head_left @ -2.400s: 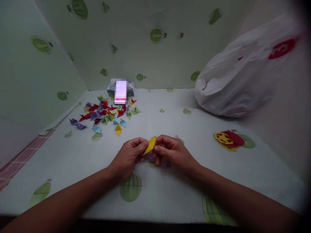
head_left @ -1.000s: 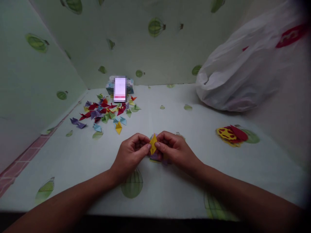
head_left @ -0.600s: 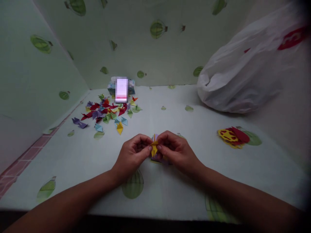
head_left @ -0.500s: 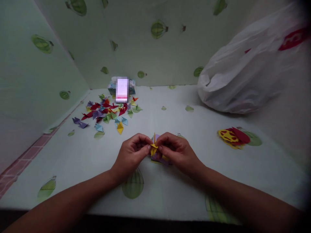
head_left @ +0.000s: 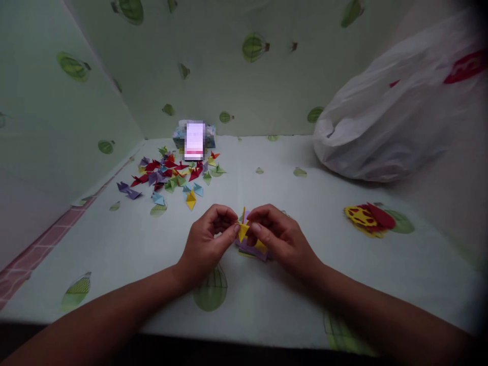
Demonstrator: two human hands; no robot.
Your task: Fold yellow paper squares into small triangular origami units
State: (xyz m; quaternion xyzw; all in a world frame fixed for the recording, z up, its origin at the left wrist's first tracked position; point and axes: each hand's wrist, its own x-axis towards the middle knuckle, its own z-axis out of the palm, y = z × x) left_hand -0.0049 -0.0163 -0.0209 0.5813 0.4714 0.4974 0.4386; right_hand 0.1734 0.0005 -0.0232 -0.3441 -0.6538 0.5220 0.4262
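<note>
A small folded yellow paper crane [head_left: 243, 232] is held up in front of me, with a thin point sticking upward. My left hand [head_left: 211, 236] pinches its left side between thumb and forefinger. From the other side, my right hand [head_left: 282, 239] is closed with its thumb and curled fingers at the crane's right edge; its exact contact is partly hidden. Beneath the hands lies a small stack of purple and yellow paper [head_left: 254, 251], partly covered by the right hand.
Many folded paper cranes [head_left: 171, 175] in several colours lie at the back left, before a lit phone [head_left: 194, 140] leaning on a tissue box [head_left: 211, 137]. A bulging white plastic bag [head_left: 366, 127] stands at the back right. Yellow and red cut-out pieces [head_left: 360, 216] lie on the right.
The yellow crane has turned, so a broader pointed face shows below my fingers. My right hand's thumb has lifted and its fingers have loosened slightly. The whole view has shifted a little.
</note>
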